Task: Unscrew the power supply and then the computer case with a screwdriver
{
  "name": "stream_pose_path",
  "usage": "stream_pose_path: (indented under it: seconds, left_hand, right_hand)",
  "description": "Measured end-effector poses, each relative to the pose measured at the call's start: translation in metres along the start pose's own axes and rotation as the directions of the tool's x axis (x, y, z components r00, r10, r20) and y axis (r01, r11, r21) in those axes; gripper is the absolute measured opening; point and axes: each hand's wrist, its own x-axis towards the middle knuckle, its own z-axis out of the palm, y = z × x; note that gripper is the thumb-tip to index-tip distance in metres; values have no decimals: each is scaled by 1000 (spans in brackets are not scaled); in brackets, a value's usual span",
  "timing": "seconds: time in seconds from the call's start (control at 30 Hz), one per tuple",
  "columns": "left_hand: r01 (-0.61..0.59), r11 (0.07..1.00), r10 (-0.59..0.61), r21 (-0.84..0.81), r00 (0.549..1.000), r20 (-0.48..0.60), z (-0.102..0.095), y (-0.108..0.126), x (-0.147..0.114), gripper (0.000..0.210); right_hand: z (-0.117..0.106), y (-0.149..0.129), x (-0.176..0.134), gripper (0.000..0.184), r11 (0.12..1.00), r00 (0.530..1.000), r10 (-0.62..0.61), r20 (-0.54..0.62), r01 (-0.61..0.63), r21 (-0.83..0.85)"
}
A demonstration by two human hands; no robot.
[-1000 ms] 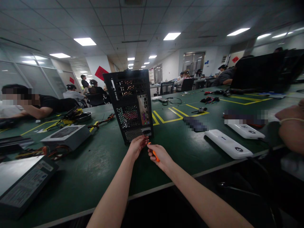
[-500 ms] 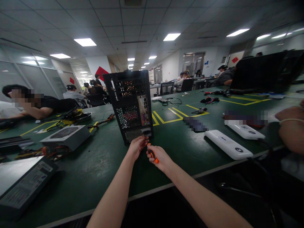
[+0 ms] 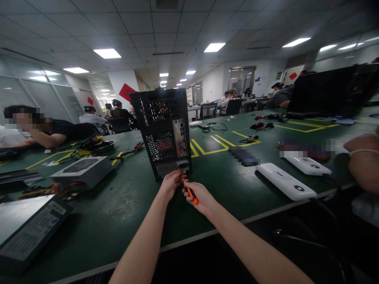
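A black computer case stands upright on the green table, its back panel with vents and ports facing me. My right hand is wrapped round the orange and black handle of a screwdriver, which points up and away toward the lower part of the case. My left hand is at the bottom right of the back panel. Its fingers are pinched together beside the screwdriver's shaft. Whatever lies between those fingertips is too small and dark to make out.
Power supplies with loose cables lie to the left. Two white power-bank-like devices and a blurred-out phone-like item lie to the right. Another person's arm rests at the right edge. A dark monitor stands behind.
Both hands stay at the lower back of the case, almost unmoved. The screwdriver handle looks slightly turned in my right hand. The view has shifted very slightly.
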Motion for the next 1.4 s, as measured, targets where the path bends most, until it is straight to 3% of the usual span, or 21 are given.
stream_pose_path:
  seconds: [0.23,0.43,0.67,0.77,0.9,1.1,1.27,1.33,1.4]
  left_hand:
    - [-1,1000,1,3,1000,15,0,0,0,14]
    - [6,1000,-5,-15,1000,10,1,2,-1,13]
    - [-9,1000,9,2,1000,12,0,1,0,13]
    - [0,1000,0,-3,1000,12,1,2,-1,13]
    - [-2,1000,3,-11,1000,5,0,0,0,14]
    - [-25,999,25,21,999,26,-3,-4,4,15]
    - [-4,1000,4,1,1000,9,-2,-3,4,14]
    - [0,1000,0,-6,1000,6,-1,-2,3,14]
    - [2,1000,-2,-9,1000,10,-1,-2,3,14]
  right_hand:
    - [2,-2,-1,26,997,996,75,41,-76,24]
    - [1,-2,0,17,998,999,38,8,-38,46]
    - [1,-1,2,30,996,997,66,33,-68,49]
    - [0,-1,2,21,999,1000,23,14,-24,43]
    - [1,-2,1,11,1000,1000,-10,20,10,-3]
    - [0,-2,2,29,983,998,-11,68,23,-181]
    - [-6,2,10,27,870,985,-173,31,167,-464]
    - [-8,4,12,23,763,961,-273,31,236,-602]
    - [-9,6,12,14,604,908,-414,65,327,-727]
